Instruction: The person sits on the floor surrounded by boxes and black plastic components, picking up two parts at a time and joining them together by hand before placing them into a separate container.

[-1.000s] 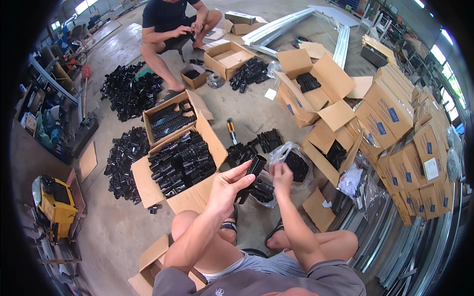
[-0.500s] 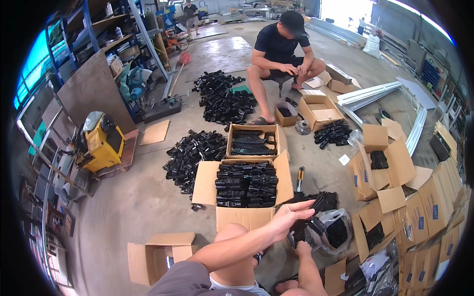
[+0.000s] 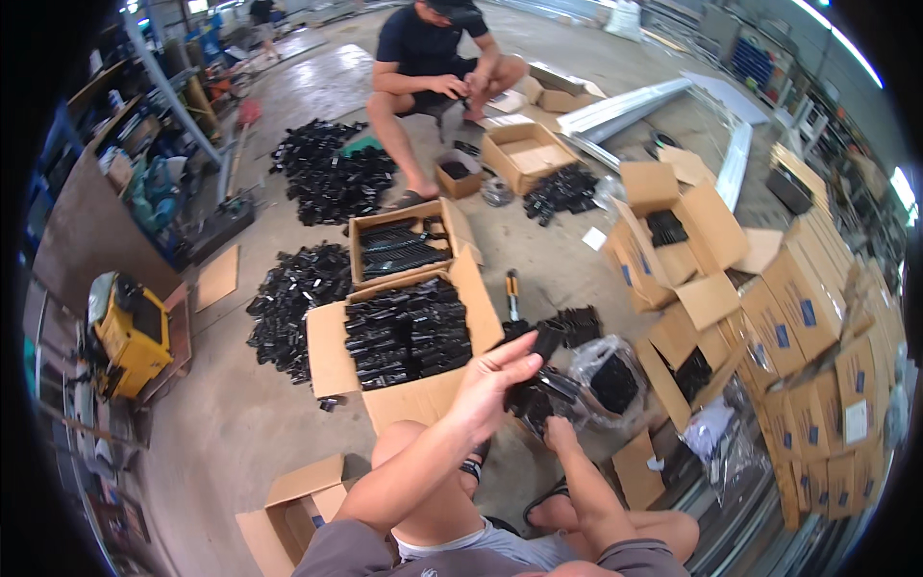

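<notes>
My left hand is raised in front of my knees, its thumb and fingers closed on a black part with a glossy surface. Just below and to its right, my right hand is curled, knuckles up, against a heap of black parts; what it grips there is hidden. A clear plastic bag with black pieces inside lies to the right of both hands. Left of my left hand stands an open carton packed with rows of similar black parts.
A second carton of black parts stands behind the first. Loose piles lie to the left. Across from me a co-worker sits low, handling something small. Open cartons and stacked flattened boxes line the right. An orange-handled tool lies nearby.
The whole view has swung rightward and down, so the surroundings sit further left and higher. My left hand still holds a black part above my right hand, which stays low at the heap.
</notes>
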Available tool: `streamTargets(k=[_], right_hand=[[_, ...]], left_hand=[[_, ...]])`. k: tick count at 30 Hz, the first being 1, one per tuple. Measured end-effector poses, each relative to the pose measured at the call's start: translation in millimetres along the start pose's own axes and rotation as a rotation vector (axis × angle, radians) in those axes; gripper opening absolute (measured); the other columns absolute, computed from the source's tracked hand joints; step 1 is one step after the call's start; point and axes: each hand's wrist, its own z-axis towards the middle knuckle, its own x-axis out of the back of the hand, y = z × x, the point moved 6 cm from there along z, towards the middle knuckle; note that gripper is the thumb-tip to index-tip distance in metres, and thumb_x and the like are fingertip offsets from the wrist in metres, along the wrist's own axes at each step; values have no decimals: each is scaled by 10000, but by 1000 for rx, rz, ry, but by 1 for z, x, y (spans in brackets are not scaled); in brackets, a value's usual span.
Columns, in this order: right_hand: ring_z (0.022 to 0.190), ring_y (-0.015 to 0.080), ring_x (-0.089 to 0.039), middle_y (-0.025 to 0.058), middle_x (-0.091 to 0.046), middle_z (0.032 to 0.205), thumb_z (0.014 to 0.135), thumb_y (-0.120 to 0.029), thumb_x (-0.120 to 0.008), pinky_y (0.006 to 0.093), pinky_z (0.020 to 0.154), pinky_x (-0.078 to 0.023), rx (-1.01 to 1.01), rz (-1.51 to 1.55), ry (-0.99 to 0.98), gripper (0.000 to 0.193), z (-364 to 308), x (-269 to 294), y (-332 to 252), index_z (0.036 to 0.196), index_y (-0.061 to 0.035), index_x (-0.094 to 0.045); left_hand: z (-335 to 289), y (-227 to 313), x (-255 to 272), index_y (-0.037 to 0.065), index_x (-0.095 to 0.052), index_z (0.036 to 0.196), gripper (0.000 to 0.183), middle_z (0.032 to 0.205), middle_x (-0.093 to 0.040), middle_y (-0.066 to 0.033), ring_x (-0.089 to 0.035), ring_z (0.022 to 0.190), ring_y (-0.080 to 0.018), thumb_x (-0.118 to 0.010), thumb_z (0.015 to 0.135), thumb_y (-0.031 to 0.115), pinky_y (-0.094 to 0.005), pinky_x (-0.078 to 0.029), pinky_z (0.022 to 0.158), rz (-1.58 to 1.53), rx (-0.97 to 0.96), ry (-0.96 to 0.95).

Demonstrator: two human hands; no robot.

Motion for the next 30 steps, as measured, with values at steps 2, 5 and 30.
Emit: streamTargets(k=[2, 5, 30], right_hand=[[929, 404, -660, 230, -685, 917, 854, -178, -613, 487, 828, -513, -27, 248, 95, 180, -11, 20, -25, 921, -56, -726], [604, 184, -629, 100, -665, 689, 853, -186, -696, 340, 577, -490, -153, 762, 306, 177, -38, 77, -35, 833, -12, -666], [838, 144, -700, 115, -731, 896, 842, -37, -723, 268, 747, -543, 209, 1292, 623, 152, -146, 292, -204, 969, 39, -690]], left_hand=[[-8, 8, 7, -7, -545, 1336, 451, 1144, -686, -124, -668, 1011, -187, -649, 898, 17, -309, -516, 929, 25, -37, 38], [-7, 7, 5, -14, -581, 1295, 416, 1138, -690, -102, -664, 1013, -189, -654, 887, 10, -319, -511, 938, 55, -65, 48], [-28, -7, -17, -17, -578, 1304, 448, 1184, -671, -135, -639, 1057, -150, -653, 867, -82, -281, -496, 952, 419, -292, -2]])
